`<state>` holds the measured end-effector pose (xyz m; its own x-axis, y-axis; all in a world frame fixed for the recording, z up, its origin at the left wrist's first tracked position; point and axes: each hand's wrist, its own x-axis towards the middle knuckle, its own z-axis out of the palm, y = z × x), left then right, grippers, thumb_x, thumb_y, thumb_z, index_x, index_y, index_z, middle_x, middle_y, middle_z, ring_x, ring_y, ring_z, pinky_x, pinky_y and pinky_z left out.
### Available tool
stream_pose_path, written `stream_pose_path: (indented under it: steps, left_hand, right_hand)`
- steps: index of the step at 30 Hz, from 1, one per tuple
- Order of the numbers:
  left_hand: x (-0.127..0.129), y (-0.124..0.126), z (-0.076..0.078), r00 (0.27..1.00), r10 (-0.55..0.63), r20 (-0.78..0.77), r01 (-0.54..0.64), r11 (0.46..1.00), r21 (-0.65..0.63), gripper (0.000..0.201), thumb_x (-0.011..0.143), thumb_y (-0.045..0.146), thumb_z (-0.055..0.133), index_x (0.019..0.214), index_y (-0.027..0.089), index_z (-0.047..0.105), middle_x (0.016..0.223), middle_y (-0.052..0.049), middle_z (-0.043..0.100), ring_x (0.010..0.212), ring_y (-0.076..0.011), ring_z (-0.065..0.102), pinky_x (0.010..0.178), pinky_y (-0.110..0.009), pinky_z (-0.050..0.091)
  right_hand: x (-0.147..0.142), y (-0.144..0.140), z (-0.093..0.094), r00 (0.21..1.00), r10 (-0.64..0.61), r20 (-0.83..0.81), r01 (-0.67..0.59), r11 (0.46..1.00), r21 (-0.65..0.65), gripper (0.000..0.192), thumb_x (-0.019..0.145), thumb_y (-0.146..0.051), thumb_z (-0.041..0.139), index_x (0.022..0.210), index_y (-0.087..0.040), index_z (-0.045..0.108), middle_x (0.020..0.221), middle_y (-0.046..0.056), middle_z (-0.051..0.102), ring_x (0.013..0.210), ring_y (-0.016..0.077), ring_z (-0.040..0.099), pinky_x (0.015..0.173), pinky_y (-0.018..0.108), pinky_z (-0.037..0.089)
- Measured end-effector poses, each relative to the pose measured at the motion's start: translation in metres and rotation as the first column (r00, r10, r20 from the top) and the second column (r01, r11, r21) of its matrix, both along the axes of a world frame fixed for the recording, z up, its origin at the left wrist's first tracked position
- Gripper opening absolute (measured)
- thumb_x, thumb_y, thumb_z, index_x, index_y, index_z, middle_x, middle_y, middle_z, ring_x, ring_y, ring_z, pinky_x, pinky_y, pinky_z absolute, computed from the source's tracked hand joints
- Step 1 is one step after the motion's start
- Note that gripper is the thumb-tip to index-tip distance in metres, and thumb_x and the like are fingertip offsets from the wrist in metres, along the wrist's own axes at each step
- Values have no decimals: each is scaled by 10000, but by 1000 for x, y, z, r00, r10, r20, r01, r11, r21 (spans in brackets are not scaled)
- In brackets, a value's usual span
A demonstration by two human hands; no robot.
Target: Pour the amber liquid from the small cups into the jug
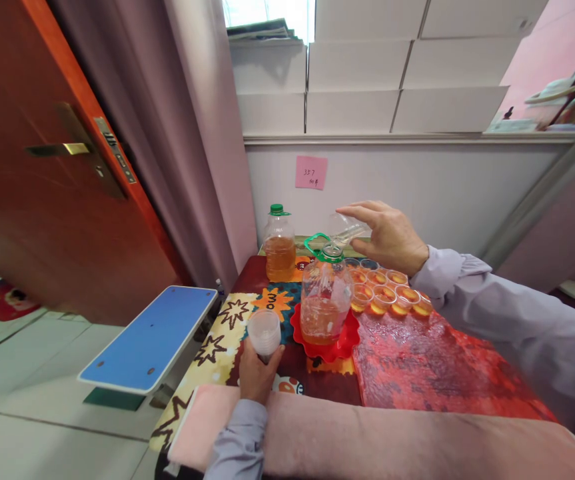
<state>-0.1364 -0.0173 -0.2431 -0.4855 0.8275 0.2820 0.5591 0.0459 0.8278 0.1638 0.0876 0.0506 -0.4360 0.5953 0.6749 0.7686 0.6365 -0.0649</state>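
Observation:
My left hand (258, 373) is wrapped round a stack of clear plastic cups (264, 331) at the front of the table. My right hand (392, 233) holds a clear plastic cup (347, 230), tilted over the open mouth of a large plastic jug (324, 300). That jug has a green handle ring and some amber liquid low inside. It stands in a red scalloped dish (297, 331). Whether anything is in the tilted cup I cannot tell.
A second jug (280, 257) of amber liquid, green cap on, stands at the back left. Several cups of amber liquid (384, 295) sit in rows at the right, beside a shiny red sheet (417, 367). A pink cloth (367, 433) covers the front edge; a blue board (152, 340) is left.

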Motion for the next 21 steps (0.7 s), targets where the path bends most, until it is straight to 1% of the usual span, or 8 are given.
stream_pose_path:
  steps: [5,10,12,15,17,18,20,21]
  left_hand:
    - [1,0,2,1000,24,-7,-24,1000,3,569,667,595,775,1052,205,623,943,-113,765,911,-348,742,789,-473,574]
    - [2,-2,7,1000,6,9,-6,1000,3,518,665,588,773,982,215,604,867,-95,739,851,-330,727,752,-446,561]
    - [3,-3,10,1000,-3,16,2,1000,11,501,664,589,775,953,221,596,847,-80,730,819,-307,715,732,-422,552]
    - [5,-5,17,999,-30,33,29,999,33,483,679,610,773,913,230,589,802,-41,709,745,-249,678,689,-369,534]
    - [6,-8,20,998,-40,40,38,998,53,484,693,624,767,913,229,594,789,-24,696,731,-221,658,680,-341,531]
    - [7,-9,21,999,-39,37,36,997,62,484,699,626,764,923,229,601,793,-20,694,739,-216,656,687,-333,534]
    - [8,-12,21,1000,-27,11,26,997,75,491,702,628,763,951,232,616,818,-26,701,787,-224,668,721,-332,547]
    - [9,-14,20,1000,-22,-12,23,996,81,500,696,632,768,962,234,622,839,-38,709,819,-237,679,745,-342,555]
  right_hand:
    - [-2,-4,2,999,7,54,-8,1000,25,603,785,-106,642,1365,-261,700,1354,74,728,1252,311,652,1061,508,521]
    - [-5,-8,3,994,21,103,-28,998,61,608,799,-82,628,1377,-262,683,1390,77,713,1293,323,631,1094,538,489]
    - [-6,-7,3,993,22,118,-31,997,72,612,798,-74,623,1375,-270,681,1402,72,710,1318,327,620,1103,544,482]
    - [-7,-7,4,992,17,122,-27,996,84,587,810,-89,626,1370,-258,679,1406,78,707,1331,335,618,1119,547,475]
    - [-5,-12,7,998,-1,61,-4,996,90,561,829,-138,649,1380,-239,664,1392,98,709,1311,351,631,1124,563,474]
    - [-4,-17,8,1000,-13,-6,14,996,89,563,836,-173,667,1396,-232,646,1376,110,714,1293,358,642,1119,571,481]
    - [-3,-34,6,976,-17,-216,32,997,66,640,843,-250,712,1466,-223,568,1320,127,727,1240,356,672,1079,565,528]
    - [-3,-46,2,940,3,-342,12,999,43,700,850,-285,723,1513,-224,507,1294,129,727,1208,345,690,1035,549,566]
